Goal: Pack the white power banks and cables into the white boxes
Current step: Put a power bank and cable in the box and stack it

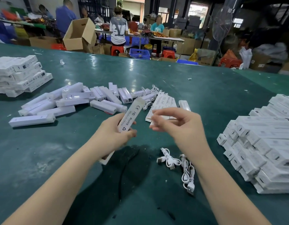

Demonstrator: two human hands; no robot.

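Two loose cables [177, 166] lie on the counter [205, 98] nearest the camera, unpacked. The left hand [119, 133] grips a power bank [130, 115] in mid-air; the right hand [174, 122], fingers relaxed, holds nothing. Its blurred sweep might scatter the leaflets [161, 104] underneath.

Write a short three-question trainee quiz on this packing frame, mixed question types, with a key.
1. True or false: the left hand grips a white power bank printed with RoHS.
2. Multiple choice: where do the loose white cables nearest the person lie? A) on the green table by the right forearm; B) on top of the box stack at the right; C) inside a cardboard carton.
3. Fill in: the far-left stack of white boxes sits behind a scattered pile of ______.

Key: 1 true; 2 A; 3 power banks.
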